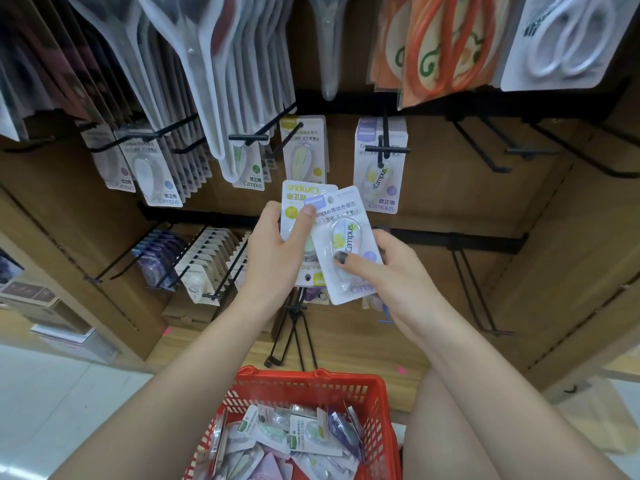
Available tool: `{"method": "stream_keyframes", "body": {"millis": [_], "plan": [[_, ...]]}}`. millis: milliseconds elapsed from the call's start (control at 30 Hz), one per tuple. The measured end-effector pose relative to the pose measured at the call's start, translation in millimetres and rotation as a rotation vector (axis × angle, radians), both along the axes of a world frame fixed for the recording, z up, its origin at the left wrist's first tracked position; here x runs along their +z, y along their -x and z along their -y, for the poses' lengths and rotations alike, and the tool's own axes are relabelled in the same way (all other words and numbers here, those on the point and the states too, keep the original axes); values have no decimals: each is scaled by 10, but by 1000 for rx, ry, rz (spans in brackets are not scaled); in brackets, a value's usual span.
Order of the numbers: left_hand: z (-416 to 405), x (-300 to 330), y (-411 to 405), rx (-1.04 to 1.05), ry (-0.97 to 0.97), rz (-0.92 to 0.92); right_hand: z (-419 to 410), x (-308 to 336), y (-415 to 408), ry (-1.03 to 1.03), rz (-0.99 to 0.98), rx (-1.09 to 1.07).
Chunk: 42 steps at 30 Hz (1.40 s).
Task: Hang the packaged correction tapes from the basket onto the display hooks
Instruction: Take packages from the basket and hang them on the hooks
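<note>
- Correction tape pack with purple label [346, 244], tilted, held in front of the shelving by both hands, overlapping a second pack.
- Second pack with yellow-green label [294, 206], upside down, partly behind the purple one.
- Left hand [273, 251] gripping the yellow-green pack, thumb pressed across its front near the purple pack's top corner.
- Right hand [394, 271] pinching the purple pack, thumb with dark nail on the clear blister, fingers behind the card.
- Display hooks: black hook [384, 147] just beyond the hands, right of centre, carrying hung purple-label packs [379, 168]; hook to its left with yellow-label packs [304, 150]; further left, green-label [251, 168] and blue-label packs [156, 178] hanging in rows.
- Bare black hooks [485, 150] to the far right on the same rail.
- Red basket [311, 386] near, at the bottom centre between the forearms, holding a loose heap of packaged correction tapes [284, 441].
- Lower rail: hooks at left with purple and white packs [194, 261]; bare double hook [474, 285] at right.
- Top row, far: packaged scissors, clear-cased at left [194, 64], orange-handled [446, 39] and white-handled [568, 39] at right.
- Brown wooden shelving panel [540, 209] behind everything; pale floor [52, 393] at left.
</note>
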<state>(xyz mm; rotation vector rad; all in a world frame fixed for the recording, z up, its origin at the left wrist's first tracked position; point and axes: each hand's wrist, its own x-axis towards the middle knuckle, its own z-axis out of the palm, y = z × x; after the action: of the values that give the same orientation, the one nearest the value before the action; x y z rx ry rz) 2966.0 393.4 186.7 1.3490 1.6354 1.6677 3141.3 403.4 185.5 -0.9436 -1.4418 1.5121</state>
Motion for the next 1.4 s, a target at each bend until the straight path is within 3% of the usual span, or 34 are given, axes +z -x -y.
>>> {"method": "stream_keyframes", "body": {"millis": [367,667,1000,1233,1300,1400], "plan": [[-13,31,128,68,-5,-15,129,9,-176,-226,-171,-200],[7,-15,117,38,15,-38,-6,113,-31,-128,-95,-258],[35,44,25,-22,2,1,-880,265,175,17,48,-432],[43,108,16,-59,0,87,-508,137,147,126,215,-482],[25,111,40,-53,24,159,-284,72,129,189,133,-436],[16,98,43,-31,46,198,11,17,139,284,-122,-107]]}}
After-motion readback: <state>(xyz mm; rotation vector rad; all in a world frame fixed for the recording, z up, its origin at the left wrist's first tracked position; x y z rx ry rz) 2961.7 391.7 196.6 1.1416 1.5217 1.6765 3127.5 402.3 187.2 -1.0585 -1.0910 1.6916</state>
